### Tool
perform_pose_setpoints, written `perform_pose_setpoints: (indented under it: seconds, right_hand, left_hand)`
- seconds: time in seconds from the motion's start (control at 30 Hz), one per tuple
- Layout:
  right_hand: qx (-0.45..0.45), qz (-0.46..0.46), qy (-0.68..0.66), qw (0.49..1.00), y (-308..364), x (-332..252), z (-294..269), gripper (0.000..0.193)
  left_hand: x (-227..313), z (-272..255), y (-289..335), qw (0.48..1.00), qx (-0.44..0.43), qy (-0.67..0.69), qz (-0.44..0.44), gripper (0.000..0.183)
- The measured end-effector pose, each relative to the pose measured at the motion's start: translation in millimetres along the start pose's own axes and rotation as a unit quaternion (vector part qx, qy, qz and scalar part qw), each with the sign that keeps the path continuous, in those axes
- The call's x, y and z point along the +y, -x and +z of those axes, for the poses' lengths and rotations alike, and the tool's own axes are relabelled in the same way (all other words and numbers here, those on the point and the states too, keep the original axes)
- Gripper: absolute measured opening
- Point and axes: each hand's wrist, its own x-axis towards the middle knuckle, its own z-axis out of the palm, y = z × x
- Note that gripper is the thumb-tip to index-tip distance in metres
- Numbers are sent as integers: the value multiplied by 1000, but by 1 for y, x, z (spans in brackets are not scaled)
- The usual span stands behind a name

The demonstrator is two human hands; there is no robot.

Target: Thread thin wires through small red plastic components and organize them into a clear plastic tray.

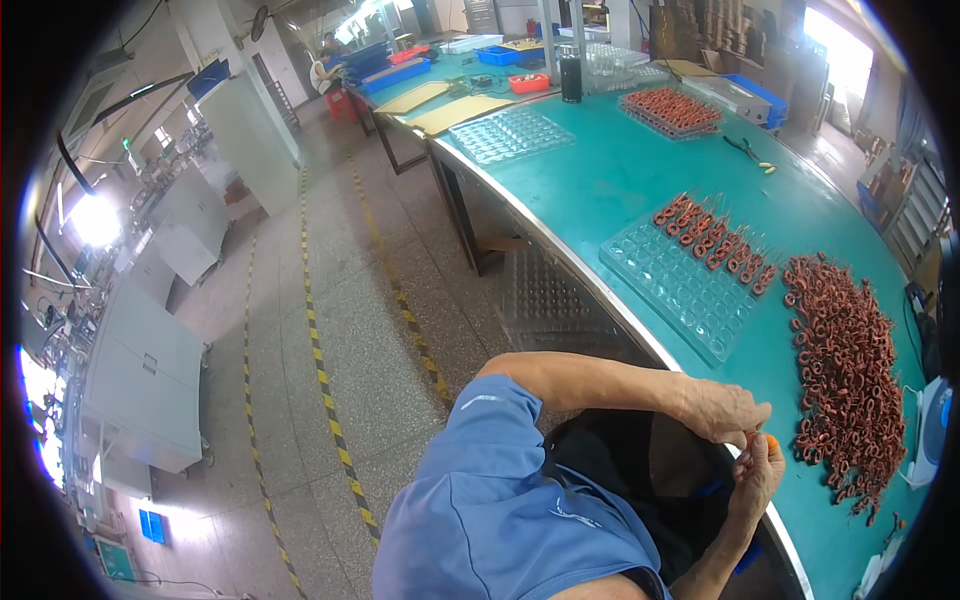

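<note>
At the table's near edge my left hand (pixel 722 412) and my right hand (pixel 757 482) meet, both with fingers closed in a pinch. What lies between their fingertips is too small to make out. A small orange piece (pixel 772 444) shows at the right hand's fingertips; its kind is unclear. To the right of my hands spreads a big pile of reddish-brown ring coils (pixel 848 385) with thin wire leads. Beyond my hands lies a clear plastic tray (pixel 680 290) with round pockets, its far right rows filled with ring coils (pixel 712 240).
Farther along the green table (pixel 620 170) are stacked trays of coils (pixel 672 108), pliers (pixel 750 155) with yellow handles, a clear tray (pixel 510 135) and a black cylinder (pixel 570 80). A blue-and-white device (pixel 932 430) stands at the right edge. Another person (pixel 325 72) sits far off.
</note>
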Motion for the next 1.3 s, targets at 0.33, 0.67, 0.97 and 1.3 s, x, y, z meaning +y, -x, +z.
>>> perform_pose_setpoints:
  seconds: [0.33,0.67,0.97,1.3]
  right_hand:
    - [86,-153,25,984,4,-16,6,24]
    - [34,-179,-19,983,3,-22,28,24]
    - [73,-150,55,984,-1,-7,30,28]
    - [115,-200,172,958,-16,6,32,24]
  left_hand:
    - [11,31,-1,908,158,383,66,25]
    - [1,52,1,827,161,535,67,20]
    - [-1,54,2,858,238,454,-24,17]
    - [-21,61,13,924,326,195,-46,21]
